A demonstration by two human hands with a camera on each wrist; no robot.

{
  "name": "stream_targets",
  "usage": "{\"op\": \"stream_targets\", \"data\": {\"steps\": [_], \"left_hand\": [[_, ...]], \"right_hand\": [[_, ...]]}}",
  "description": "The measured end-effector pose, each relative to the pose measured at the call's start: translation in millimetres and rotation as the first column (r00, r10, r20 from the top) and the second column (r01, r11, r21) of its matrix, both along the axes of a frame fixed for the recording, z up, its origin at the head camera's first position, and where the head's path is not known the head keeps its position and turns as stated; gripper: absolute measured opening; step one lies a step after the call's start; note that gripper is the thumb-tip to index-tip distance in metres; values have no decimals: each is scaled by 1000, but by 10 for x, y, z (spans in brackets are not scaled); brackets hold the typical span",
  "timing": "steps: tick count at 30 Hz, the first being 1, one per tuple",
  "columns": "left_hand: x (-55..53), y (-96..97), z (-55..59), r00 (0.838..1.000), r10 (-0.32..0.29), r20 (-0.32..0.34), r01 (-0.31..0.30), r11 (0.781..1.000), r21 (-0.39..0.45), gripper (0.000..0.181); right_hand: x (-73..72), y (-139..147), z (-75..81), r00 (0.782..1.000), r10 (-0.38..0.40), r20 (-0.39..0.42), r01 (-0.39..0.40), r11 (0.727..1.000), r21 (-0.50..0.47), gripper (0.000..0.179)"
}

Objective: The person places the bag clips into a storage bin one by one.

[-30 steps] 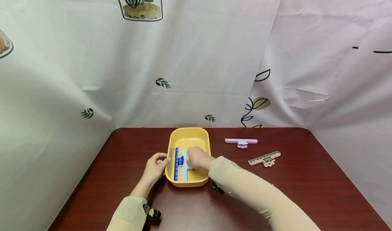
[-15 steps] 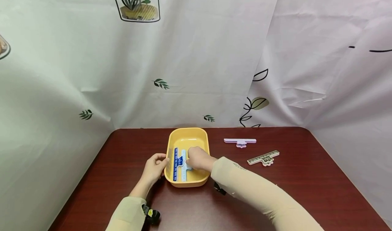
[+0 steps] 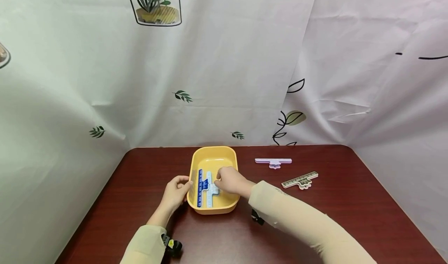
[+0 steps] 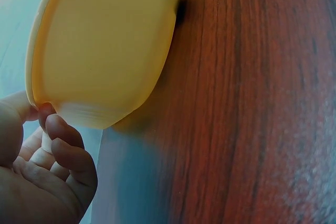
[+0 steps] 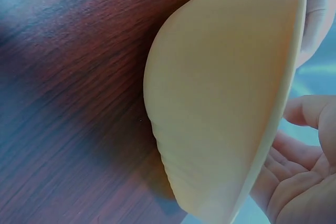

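My left hand [image 3: 176, 192] pinches the left rim of a yellow plastic tray [image 3: 214, 210]; the left wrist view shows thumb and fingers at its rim. Inside the tray, a dark blue long-bar clip [image 3: 200, 190] with piano-key markings lies lengthwise at the left. Beside it lies a light blue clip [image 3: 209, 198] of the same shape. My right hand [image 3: 232, 180] is over the tray's right half, its loosely bent fingertips at the light blue clip's handle. From the right wrist view, nothing shows between that hand's thumb and fingers [image 5: 296, 182], though the tray wall hides part of them.
On the dark red wooden table [image 3: 280, 225], to the tray's right, lie a lilac clip [image 3: 274, 161] near the back and a dark olive and white clip [image 3: 300, 180] set at a slant. A white printed cloth [image 3: 217, 81] hangs behind and at both sides.
My right hand has drawn slightly back to the right, uncovering more of the light blue clip's handle. The left hand keeps its pinch on the tray rim. The whole view has shifted a little.
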State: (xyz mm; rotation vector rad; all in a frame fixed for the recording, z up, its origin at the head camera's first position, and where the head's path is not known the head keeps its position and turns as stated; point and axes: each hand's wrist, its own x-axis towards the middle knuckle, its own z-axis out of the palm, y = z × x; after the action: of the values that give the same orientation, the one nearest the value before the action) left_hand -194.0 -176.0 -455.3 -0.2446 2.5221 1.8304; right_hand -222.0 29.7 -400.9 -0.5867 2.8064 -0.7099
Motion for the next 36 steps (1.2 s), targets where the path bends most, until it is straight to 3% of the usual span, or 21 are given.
{"op": "stream_targets", "data": {"steps": [7,23,36], "left_hand": [[9,-1,-2,1000,1,1,-1,1000,-3,28],[4,-4,3,1000,5,20,-5,1000,-12,28],[1,-7,13,1000,-7,13,7,1000,-13,30]], "right_hand": [[37,97,5,1000,-19,3,19,997,-73,23],[191,240,80,995,-17,-99,1,987,-160,20],[253,406,104,995,-48,-84,28,974,-226,19]]}}
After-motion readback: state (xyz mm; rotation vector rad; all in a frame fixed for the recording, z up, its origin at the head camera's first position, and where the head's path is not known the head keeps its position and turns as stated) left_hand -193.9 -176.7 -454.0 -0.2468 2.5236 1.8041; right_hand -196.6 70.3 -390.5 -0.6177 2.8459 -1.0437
